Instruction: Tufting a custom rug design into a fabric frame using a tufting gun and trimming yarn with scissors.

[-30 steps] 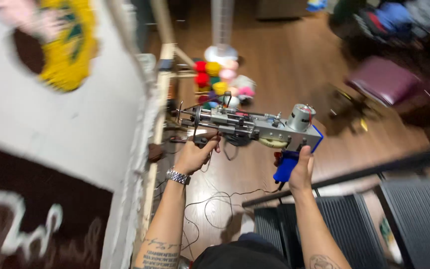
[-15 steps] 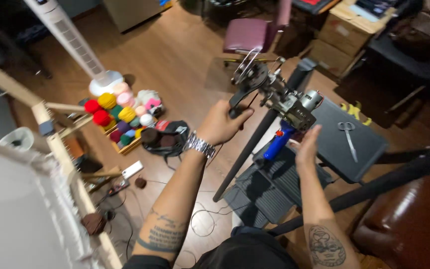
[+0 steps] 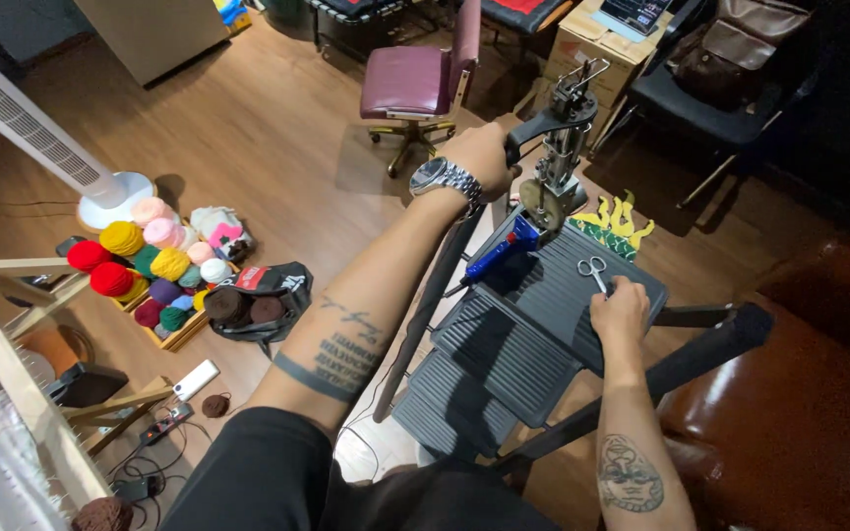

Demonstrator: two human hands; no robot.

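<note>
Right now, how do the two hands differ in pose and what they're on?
The left hand is raised, fist closed round the handle of the tufting gun, holding it upright; the right hand is low, resting on the top step of the step stool. The left hand grips fully; the right hand's fingers only reach to the small scissors lying there. Both forearms are bare and tattooed.

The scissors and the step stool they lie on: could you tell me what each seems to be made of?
Scissors: bare metal by the look, with a thin silvery shine, beside the right hand. Step stool: treads look like dark ribbed plastic or rubber, matte with parallel grooves; I cannot tell which.
</note>
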